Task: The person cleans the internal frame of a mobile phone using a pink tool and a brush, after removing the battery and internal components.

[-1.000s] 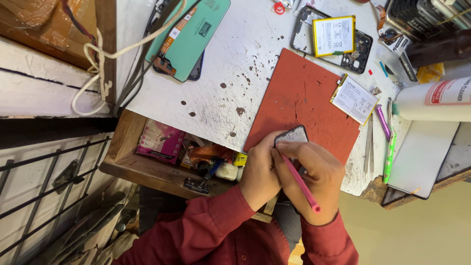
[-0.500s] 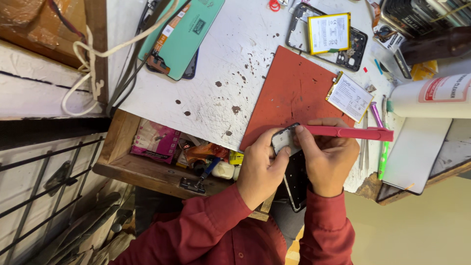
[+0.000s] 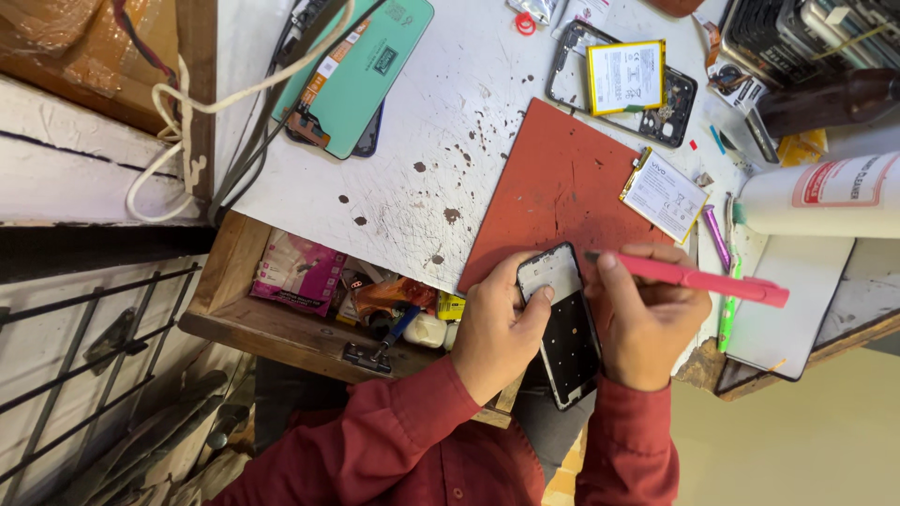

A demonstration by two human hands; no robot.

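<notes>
Black phone frame [image 3: 565,323] lies between both hands' fingers [image 3: 536,302] (thumb on top).

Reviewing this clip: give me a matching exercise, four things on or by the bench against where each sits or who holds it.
Things:
1. pink tool
2. phone frame
3. teal phone back
4. pink packet

Places:
A. in the open drawer
B. far side of the white bench, by the cables
C. steadied by the left hand
D. in the right hand

Pairs: 1-D, 2-C, 3-B, 4-A

One head-worn camera looks steeply down, close over the cluttered workbench [image 3: 403,187].
</notes>
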